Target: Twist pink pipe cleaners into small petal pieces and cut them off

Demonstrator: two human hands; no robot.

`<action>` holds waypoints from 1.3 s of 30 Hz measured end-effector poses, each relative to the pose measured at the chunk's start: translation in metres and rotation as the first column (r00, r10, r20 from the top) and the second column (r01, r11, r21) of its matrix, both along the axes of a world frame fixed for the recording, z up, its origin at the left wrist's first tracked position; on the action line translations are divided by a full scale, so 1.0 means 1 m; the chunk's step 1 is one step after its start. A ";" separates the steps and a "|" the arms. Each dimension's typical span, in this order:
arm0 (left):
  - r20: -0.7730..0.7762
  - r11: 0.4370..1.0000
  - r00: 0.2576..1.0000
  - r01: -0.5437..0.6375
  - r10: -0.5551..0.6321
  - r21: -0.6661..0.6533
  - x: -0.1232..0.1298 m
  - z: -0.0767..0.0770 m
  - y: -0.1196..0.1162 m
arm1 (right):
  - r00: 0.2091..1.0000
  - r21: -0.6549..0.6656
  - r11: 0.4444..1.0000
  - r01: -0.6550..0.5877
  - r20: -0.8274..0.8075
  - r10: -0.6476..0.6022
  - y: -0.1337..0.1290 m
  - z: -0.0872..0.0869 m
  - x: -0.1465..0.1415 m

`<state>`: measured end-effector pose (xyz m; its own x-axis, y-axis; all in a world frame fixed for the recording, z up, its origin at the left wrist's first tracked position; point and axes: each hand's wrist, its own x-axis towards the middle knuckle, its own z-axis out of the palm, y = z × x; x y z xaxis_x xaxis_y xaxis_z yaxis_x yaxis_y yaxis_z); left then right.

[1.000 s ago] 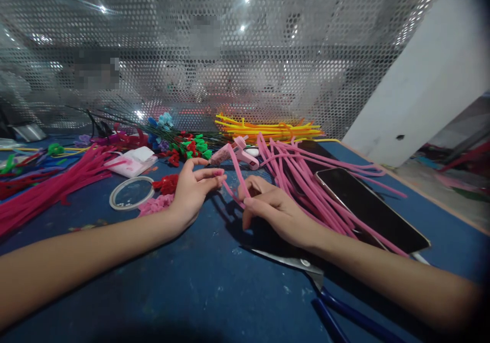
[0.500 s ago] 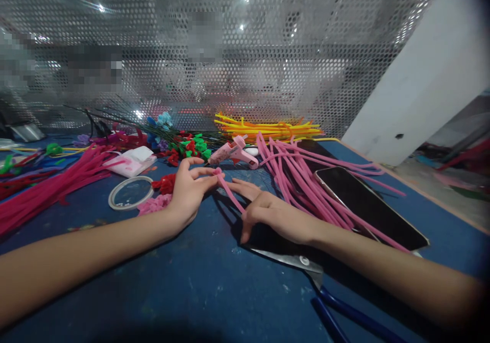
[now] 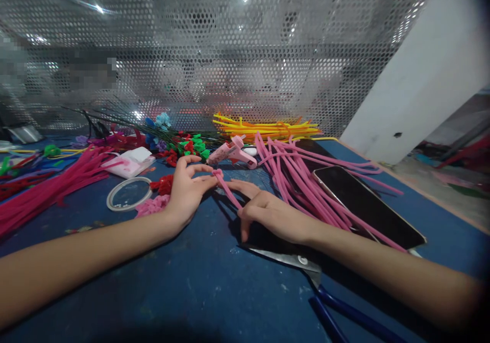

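Note:
A pink pipe cleaner (image 3: 230,194) stretches between my two hands above the blue table. Its far end is curled into small loops, pinched by the thumb and fingertips of my left hand (image 3: 188,187). My right hand (image 3: 273,213) grips the straight lower part, thumb and fingers closed round it. Just below my right hand lie scissors (image 3: 302,261) with blue handles. Beside my left wrist are a curled pink pipe-cleaner piece (image 3: 153,206) and a red one (image 3: 164,185). A pink glue gun (image 3: 231,151) rests beyond my hands.
Loose pink pipe cleaners (image 3: 294,185) and a dark phone (image 3: 367,205) lie on the right. Yellow pipe cleaners (image 3: 264,127) are at the back, before a perforated metal screen (image 3: 229,77). To the left are a tape roll (image 3: 129,195), a white packet (image 3: 130,162) and magenta pipe cleaners (image 3: 57,185).
The curled end of the pink pipe cleaner shows a little more at my left fingertips. Both hands keep nearly the same place, and the whole view has shifted slightly.

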<state>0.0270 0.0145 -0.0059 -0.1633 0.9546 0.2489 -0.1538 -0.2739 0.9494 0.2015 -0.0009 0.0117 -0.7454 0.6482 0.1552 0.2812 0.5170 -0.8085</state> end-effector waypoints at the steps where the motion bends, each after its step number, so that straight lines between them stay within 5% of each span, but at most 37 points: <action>1: 0.000 1.000 1.000 -0.010 0.010 0.004 0.000 0.000 0.000 | 1.000 0.003 1.000 0.002 0.002 -0.002 0.000 0.000 0.000; 10: -0.186 0.988 0.979 0.105 -0.083 0.113 0.004 0.009 -0.012 | 0.994 0.035 0.994 0.102 -0.043 -0.100 0.001 -0.007 -0.002; 16: -0.395 0.911 0.894 0.326 -0.210 0.254 0.006 0.005 -0.027 | 0.970 0.027 0.987 0.161 -0.187 -0.154 0.004 -0.013 -0.002; 21: -0.212 0.935 0.921 0.349 -0.328 0.068 0.008 0.008 -0.024 | 0.843 0.051 0.907 0.417 -0.394 -0.366 0.011 -0.014 0.002; 26: -0.030 0.894 0.896 0.439 -0.443 -0.091 0.007 0.010 -0.017 | 0.934 0.271 0.925 0.265 -0.309 -0.176 0.014 -0.021 0.002; 35: 0.139 0.841 0.859 0.511 -0.492 -0.177 0.007 0.010 -0.017 | 0.932 0.601 0.721 0.343 -0.314 -0.182 0.010 -0.017 0.006; 39: 0.164 0.802 0.828 0.560 -0.536 -0.208 0.006 0.010 -0.016 | 0.957 0.623 0.737 0.262 -0.268 -0.113 0.010 -0.016 0.006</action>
